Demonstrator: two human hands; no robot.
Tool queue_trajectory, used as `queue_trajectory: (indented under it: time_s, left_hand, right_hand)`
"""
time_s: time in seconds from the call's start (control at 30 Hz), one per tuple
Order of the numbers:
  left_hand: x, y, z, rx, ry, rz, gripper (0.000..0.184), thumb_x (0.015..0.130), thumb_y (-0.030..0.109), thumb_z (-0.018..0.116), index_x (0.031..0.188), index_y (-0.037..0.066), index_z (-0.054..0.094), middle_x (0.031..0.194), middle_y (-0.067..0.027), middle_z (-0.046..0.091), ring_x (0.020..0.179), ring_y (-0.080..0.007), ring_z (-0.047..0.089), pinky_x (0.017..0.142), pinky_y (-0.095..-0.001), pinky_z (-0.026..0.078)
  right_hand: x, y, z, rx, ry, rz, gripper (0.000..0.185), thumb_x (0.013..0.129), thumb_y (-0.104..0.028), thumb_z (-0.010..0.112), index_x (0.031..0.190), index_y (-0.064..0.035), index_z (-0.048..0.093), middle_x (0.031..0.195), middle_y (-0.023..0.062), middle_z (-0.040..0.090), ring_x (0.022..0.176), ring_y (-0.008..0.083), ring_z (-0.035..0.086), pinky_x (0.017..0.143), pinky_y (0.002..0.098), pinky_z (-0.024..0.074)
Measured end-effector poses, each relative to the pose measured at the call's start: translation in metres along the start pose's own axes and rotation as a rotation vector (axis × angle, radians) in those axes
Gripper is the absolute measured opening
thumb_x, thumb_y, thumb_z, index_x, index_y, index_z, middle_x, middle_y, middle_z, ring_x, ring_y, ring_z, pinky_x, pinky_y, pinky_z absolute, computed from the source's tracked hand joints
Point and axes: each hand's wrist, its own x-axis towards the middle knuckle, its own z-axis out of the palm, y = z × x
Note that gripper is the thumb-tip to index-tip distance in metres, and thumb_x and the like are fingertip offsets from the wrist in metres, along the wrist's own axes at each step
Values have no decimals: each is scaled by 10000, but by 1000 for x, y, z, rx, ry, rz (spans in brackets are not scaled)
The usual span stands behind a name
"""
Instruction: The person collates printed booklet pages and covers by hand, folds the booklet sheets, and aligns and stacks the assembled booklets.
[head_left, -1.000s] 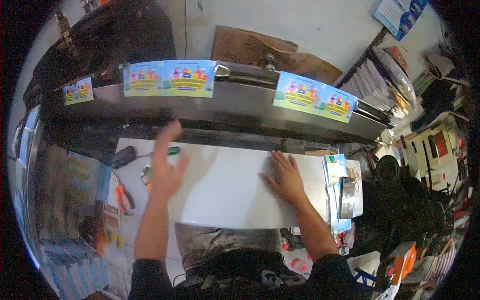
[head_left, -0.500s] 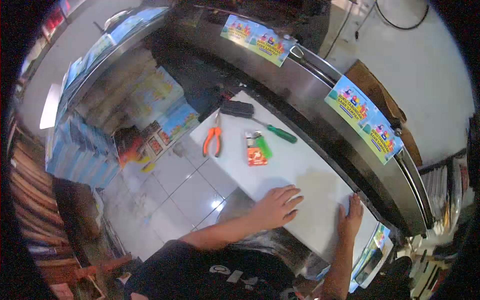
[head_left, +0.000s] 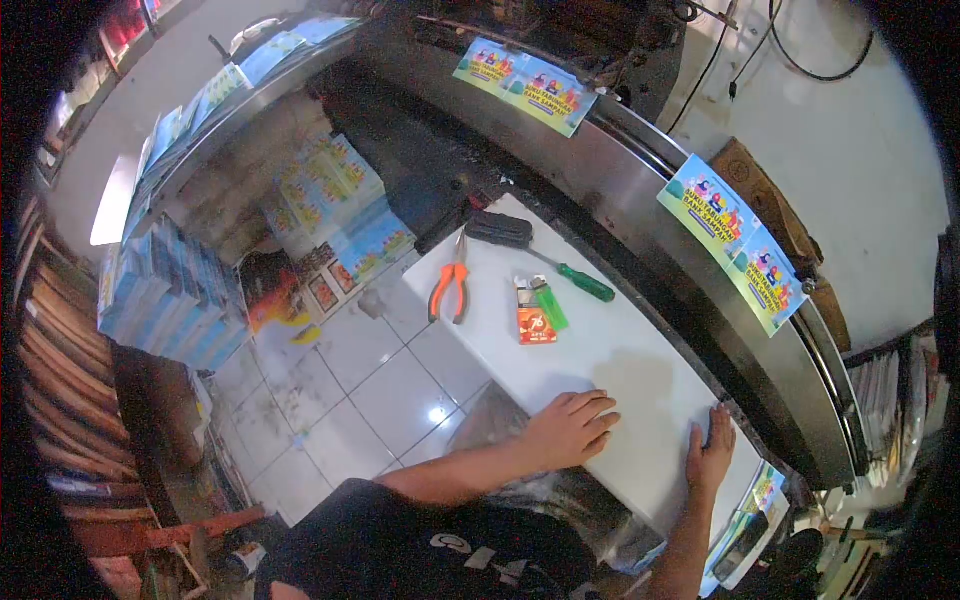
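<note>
My left hand (head_left: 575,430) rests on the near edge of the white tabletop (head_left: 640,375), its fingers stretched out and slightly bent, holding nothing. Farther right, my right hand (head_left: 711,455) lies flat on the same surface near its right end, also empty. Beyond my left hand lie a red and white "76" cigarette pack (head_left: 536,325) and a green lighter (head_left: 549,304) touching it. A green-handled screwdriver (head_left: 586,283) lies behind them, beside a dark oblong object (head_left: 499,230) I cannot identify. Pliers with orange handles (head_left: 448,290) sit at the left edge.
A long metal machine bar (head_left: 620,165) runs behind the tabletop, with printed cover sheets (head_left: 715,205) on it. Stacked booklets (head_left: 175,295) stand at left, and more printed stacks (head_left: 335,190) lie farther back. Tiled floor (head_left: 365,400) shows at left. Printed sheets (head_left: 745,520) lie by my right forearm.
The whole view has shifted slightly, so the tabletop and its objects appear a little lower and to the right. Both hands stay resting on the tabletop; no object has visibly moved on it.
</note>
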Motion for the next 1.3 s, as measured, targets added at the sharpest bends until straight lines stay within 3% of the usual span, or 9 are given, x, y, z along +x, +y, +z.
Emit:
queue_trajectory:
  time_s: [0.53,0.63,0.7,1.03,1.3]
  left_hand:
    - [-2,4,-1,10,-11,-2,313,853,244,624,1130,102,606,1207,-56,577,1189,-211,499,883,-379,445]
    - [-4,3,0,-5,-54,-24,340,855,267,620,1162,122,596,1251,-59,568,1190,-237,515,934,-393,446]
    - [-5,-1,3,-11,-34,-17,354,848,266,624,1168,115,596,1253,-70,566,1191,-243,515,946,-396,442]
    - [-6,-1,2,-22,-52,12,380,832,267,636,1176,109,597,1270,-76,556,1209,-246,504,967,-414,434]
    - [-6,-1,4,-23,-47,4,349,821,256,647,1134,104,623,1269,-70,557,1206,-235,515,963,-398,440]
  right_hand:
    - [-3,3,-2,28,-3,1,441,906,-237,593,1279,-7,539,1418,145,475,1345,310,399,1133,471,246]
    - [-2,2,-3,-3,12,-11,425,910,-192,581,1294,-16,537,1400,149,492,1324,318,423,1127,445,269]
    - [0,2,1,9,-17,4,445,910,-246,581,1276,5,540,1422,151,471,1347,315,396,1132,476,245]
    - [-3,8,5,10,-4,-8,458,919,-245,569,1298,9,531,1424,152,468,1354,319,387,1135,476,237]
    - [-3,6,4,-25,8,5,422,926,-214,570,1310,-42,532,1428,138,466,1340,300,409,1132,452,255]
